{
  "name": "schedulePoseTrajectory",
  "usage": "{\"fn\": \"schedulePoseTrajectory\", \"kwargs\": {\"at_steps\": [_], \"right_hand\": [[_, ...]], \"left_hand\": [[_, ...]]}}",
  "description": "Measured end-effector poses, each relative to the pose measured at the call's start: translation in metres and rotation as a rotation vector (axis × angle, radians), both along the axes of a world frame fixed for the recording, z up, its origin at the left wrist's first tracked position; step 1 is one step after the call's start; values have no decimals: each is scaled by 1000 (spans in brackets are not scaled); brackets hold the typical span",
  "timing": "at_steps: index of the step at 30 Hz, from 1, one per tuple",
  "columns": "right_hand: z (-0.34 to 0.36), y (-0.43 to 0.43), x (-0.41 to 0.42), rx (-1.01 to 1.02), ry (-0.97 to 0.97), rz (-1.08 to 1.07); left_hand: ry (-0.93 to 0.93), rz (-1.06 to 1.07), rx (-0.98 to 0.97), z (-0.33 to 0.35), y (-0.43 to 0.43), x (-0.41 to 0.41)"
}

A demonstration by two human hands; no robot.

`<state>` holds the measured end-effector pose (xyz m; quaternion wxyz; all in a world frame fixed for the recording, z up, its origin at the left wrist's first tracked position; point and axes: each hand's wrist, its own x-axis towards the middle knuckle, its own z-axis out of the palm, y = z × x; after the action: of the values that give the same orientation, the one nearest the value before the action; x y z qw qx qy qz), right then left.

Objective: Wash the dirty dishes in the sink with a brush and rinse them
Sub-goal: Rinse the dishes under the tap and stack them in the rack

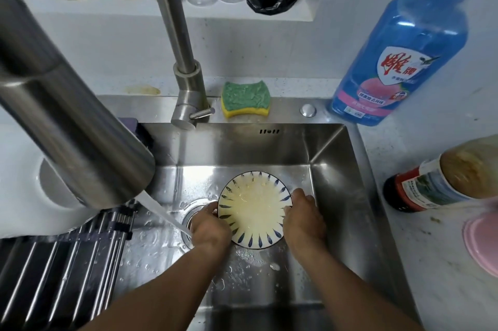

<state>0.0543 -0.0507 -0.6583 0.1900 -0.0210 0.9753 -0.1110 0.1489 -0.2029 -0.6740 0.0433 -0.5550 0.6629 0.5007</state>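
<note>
While water runs from the faucet (80,125) in a slanting stream (164,213) toward the drain (188,216), I see from the head camera that the plate (254,210) sits low in the sink (331,168), right of the drain and clear of the stream. My left hand (208,225) grips the plate's left rim, fingers curled under and thumb on the edge; my right hand (303,218) clamps the right rim the same way, so both hands are closed on the plate and it lies between them, face up and roughly level. A cloudy film covers its middle. The relation that matters is sideways: the stream falls just left of my left hand, touching or nearly touching its knuckles, so the plate would have to travel left to get under it, and the left hand is the nearer one. I see no brush; a sponge (245,98) lies on the far ledge beside the faucet base, with a blue detergent bottle (398,61) to its right.
</note>
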Motion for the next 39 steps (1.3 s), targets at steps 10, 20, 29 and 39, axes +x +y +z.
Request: {"fn": "schedulePoseTrajectory", "kwargs": {"at_steps": [10,20,29,39], "right_hand": [[26,2,16,-273,-107,-110],[71,-35,66,-509,-331,-164],[126,-65,94,-378,-27,206],[197,-72,140,-579,39,758]], "left_hand": [[105,223,196,26,-2,29],[229,261,689,109,-38,101],[325,228,655,169,-72,109],[336,160,686,226,-96,115]]}}
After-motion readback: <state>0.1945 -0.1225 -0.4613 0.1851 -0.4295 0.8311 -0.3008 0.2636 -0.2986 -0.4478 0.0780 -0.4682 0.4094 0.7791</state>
